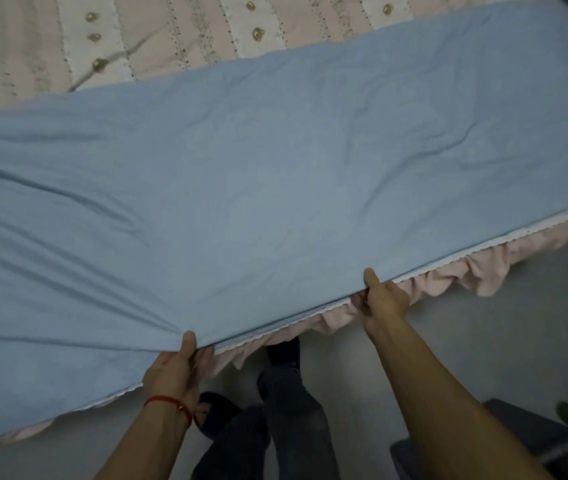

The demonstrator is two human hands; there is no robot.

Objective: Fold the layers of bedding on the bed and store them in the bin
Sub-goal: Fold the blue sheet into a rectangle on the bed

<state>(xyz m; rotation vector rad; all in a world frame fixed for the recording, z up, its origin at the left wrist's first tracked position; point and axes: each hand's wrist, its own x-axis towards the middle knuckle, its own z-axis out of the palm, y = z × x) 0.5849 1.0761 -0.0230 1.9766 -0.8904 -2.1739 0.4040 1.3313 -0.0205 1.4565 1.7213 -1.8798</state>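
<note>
Hands pinch the near long edge of the blue sheet (275,174): left hand (175,372) and right hand (384,299), thumbs on top. Sheet stretches away across the bed (137,43), long axis left-right.

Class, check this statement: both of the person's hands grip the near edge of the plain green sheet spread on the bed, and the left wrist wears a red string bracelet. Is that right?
Not quite: the sheet is light blue, not green. The head view shows the left hand and the right hand gripping the near edge of the plain light blue sheet spread on the bed, and the left wrist wears a red string bracelet.
</note>
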